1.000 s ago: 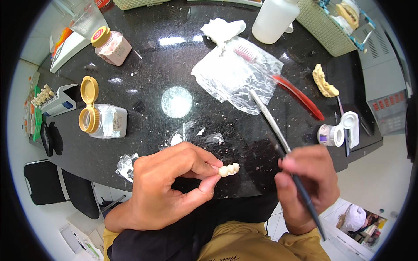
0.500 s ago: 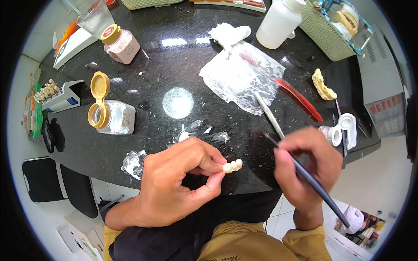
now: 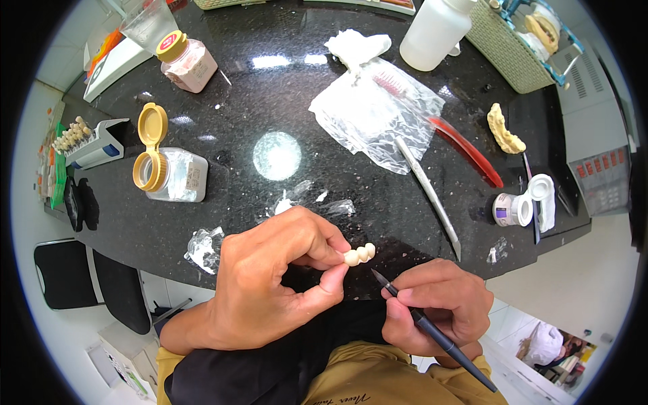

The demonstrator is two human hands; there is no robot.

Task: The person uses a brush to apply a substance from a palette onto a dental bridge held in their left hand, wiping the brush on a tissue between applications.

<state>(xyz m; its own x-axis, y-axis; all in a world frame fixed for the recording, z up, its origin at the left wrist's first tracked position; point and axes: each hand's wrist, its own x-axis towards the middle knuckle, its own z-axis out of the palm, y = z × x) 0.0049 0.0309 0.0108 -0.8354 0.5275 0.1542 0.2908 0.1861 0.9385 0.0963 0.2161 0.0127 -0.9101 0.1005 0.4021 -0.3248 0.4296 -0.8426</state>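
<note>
My left hand [image 3: 277, 277] pinches one end of a small cream-coloured dental bridge [image 3: 359, 254] between thumb and fingertips, above the table's near edge. Several joined tooth shapes stick out to the right of the fingers; the rest is hidden by them. In my right hand [image 3: 442, 304] is a dark pen-like tool [image 3: 432, 333], gripped like a pencil. Its pointed tip is just below and right of the bridge, apart from it. Beyond my right hand, a pale slim metal tool [image 3: 430, 192] lies on the table with one end on a clear plastic bag [image 3: 364, 111].
An uncapped jar [image 3: 179, 177] and a pink-filled jar [image 3: 187, 65] stand at left. A red curved strip [image 3: 469, 154], a cream dental cast [image 3: 503, 129] and a small white pot [image 3: 511, 209] lie right. A white bottle [image 3: 434, 37] and woven basket [image 3: 516, 57] are at back.
My right hand has come left and toward me with the dark tool, bringing its tip close to the bridge. The metal tool and white pot now show fully. My left hand holds nearly still.
</note>
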